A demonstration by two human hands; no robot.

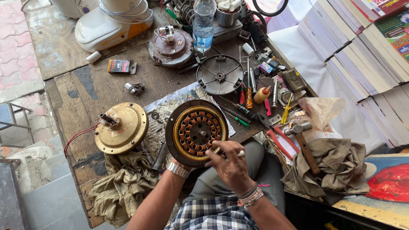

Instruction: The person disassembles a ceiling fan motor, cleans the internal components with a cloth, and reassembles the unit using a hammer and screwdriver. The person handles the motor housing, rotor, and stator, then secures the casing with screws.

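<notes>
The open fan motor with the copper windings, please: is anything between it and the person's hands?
Nothing visible. The right hand lies directly on the lower rim of the fan motor. The left hand is hidden behind it, only its wrist with the watch showing.

This is a small open-air repair workshop for ceiling fans. A scarred wooden workbench [76,91] stands against brick paving, strewn with opened fan motors [197,131], a brass-coloured motor cover [121,127], screwdrivers [248,97], a hammer [303,142], red pliers [281,140] and oily rags [121,187]. Stacked books [362,55] sit past its right edge.
</notes>
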